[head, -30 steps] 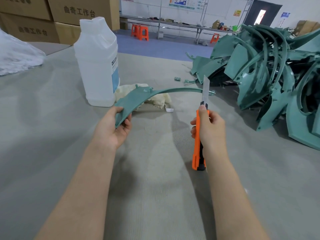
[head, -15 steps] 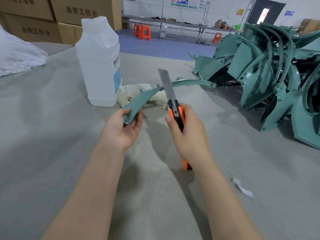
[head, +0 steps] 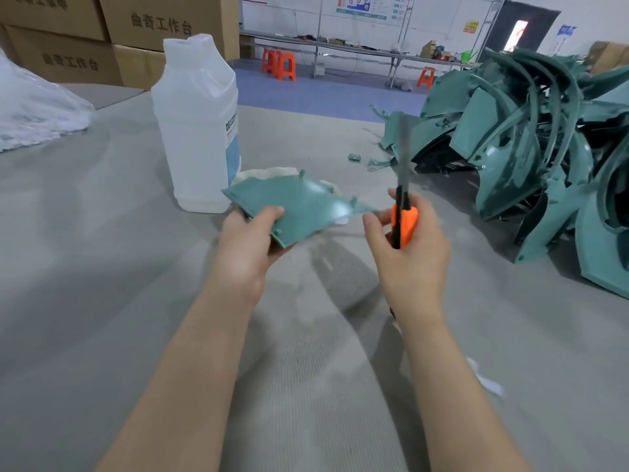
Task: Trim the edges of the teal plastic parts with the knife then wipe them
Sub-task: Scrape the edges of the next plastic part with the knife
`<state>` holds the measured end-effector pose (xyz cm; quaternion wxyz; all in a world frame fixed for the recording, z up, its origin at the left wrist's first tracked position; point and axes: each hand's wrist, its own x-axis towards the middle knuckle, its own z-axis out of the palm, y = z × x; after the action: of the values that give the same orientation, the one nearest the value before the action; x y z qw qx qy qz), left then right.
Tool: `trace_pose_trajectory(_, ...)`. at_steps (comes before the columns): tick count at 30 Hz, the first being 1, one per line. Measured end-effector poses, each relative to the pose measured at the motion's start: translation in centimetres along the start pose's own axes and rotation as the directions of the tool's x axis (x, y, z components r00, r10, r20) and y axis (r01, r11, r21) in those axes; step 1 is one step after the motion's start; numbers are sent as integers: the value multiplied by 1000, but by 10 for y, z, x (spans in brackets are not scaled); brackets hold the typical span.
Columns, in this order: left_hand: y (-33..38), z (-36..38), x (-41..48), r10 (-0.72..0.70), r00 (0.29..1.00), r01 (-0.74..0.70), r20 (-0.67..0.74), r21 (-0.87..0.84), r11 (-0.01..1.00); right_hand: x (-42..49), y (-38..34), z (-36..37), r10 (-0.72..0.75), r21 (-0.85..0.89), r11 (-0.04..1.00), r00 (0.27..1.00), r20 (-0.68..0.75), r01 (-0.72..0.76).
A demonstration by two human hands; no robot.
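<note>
Head view: right of the bottle (head: pixel 197 124), left hand (head: pixel 248 240) grips the teal part (head: pixel 306 206), its length pointing toward the right hand (head: pixel 412 264), which clasps the knife (head: pixel 404 223) upright beside its tip.

Workshop interior. A wide grey, felt-like table surface (head: pixel 102 267) fills the foreground. Brown cardboard boxes (head: pixel 68 35) printed with Chinese characters are stacked at the far left. Beyond the table lies a blue floor (head: pixel 323 93), where orange plastic stools (head: pixel 279 64) stand near a long metal-framed workbench (head: pixel 357 49) cluttered with small items. Behind it, a white wall (head: pixel 272 15) carries posters (head: pixel 367 6). A dark doorway (head: pixel 520 28) at the right shows bright light.
</note>
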<state>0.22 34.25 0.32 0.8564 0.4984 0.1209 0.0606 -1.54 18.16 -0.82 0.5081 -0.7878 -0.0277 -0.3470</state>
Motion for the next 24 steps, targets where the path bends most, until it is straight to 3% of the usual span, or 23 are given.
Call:
trace_pose_trajectory(2,0,2,-3,85,996,-88,35,102,991,-1,1,-1,-107,-90,989,989,99,116)
trace_pose_trajectory(5,4,4,-9,123,989,-129,87,66,989,-1,4,4,-173,-161,966,967,189,204)
trace_pose_trajectory(9,7,3,-9,172,945,-143,277,-123,982,7,0,3,-68,-98,993,997,-31,65)
trace_pose_trajectory(11,6,3,-8,231,915,-207,330,-108,972,14,-4,-3,-57,-57,997,986,-156,48)
trace_pose_trajectory(13,2,5,-8,277,898,-313,343,55,948,20,-11,-11,-27,1,1000,965,-260,29)
trace_pose_trajectory(16,-11,9,-8,305,880,-440,364,385,811,24,-28,-23,27,163,986,943,-330,29)
trace_pose_trajectory(18,-17,12,-10,305,877,-460,371,467,755,30,-37,-29,105,259,965,964,-243,-40)
trace_pose_trajectory(20,-19,14,-12,275,874,-437,400,402,805,35,-40,-28,249,354,905,969,13,-237)
trace_pose_trajectory(22,-16,16,-14,197,871,-355,450,299,886,33,-40,-21,385,405,760,855,347,-508)
trace_pose_trajectory(24,-19,18,-14,141,892,-246,429,201,948,25,-34,-11,462,374,622,708,535,-688)
